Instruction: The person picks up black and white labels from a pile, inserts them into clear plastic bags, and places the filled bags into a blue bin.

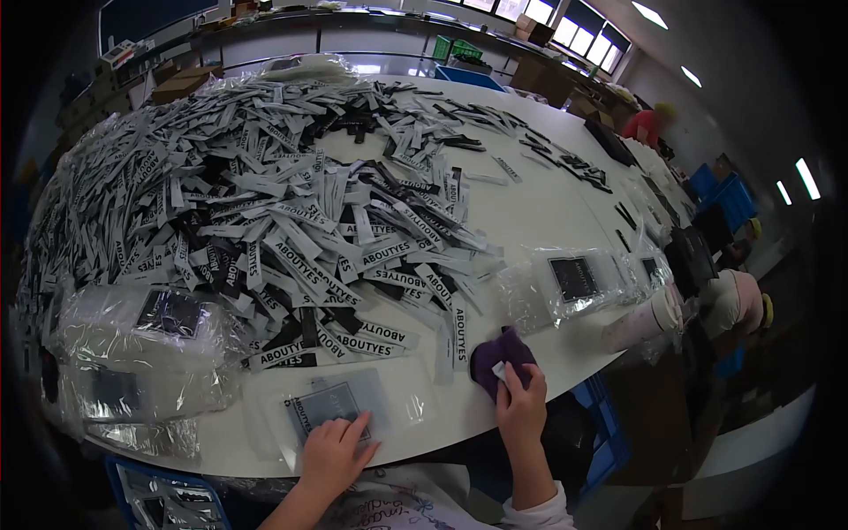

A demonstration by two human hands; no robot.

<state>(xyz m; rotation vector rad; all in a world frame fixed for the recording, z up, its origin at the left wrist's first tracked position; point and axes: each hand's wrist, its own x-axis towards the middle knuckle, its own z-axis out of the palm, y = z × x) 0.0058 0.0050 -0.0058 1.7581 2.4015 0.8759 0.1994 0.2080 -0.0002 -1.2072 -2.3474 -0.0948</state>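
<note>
My left hand (336,449) lies on a clear plastic bag (413,399) at the table's front edge, fingers stretched over its dark printed square (329,408). My right hand (521,399) is closed at the near side of a folded purple cloth item (496,353), gripping it at the table edge. A small white piece (500,371) shows at the right fingertips; I cannot make out what it is. Just beyond both hands, black and white strips (373,344) printed ABOUTYES reach close to the bag and the purple item.
A large heap of strips (177,177) covers the table's left and far side. Stacks of packed plastic bags lie at left (168,353) and right (565,283). A pinkish tumbler (640,322) lies near the right edge. Blue crates (168,499) stand below; other people work at right.
</note>
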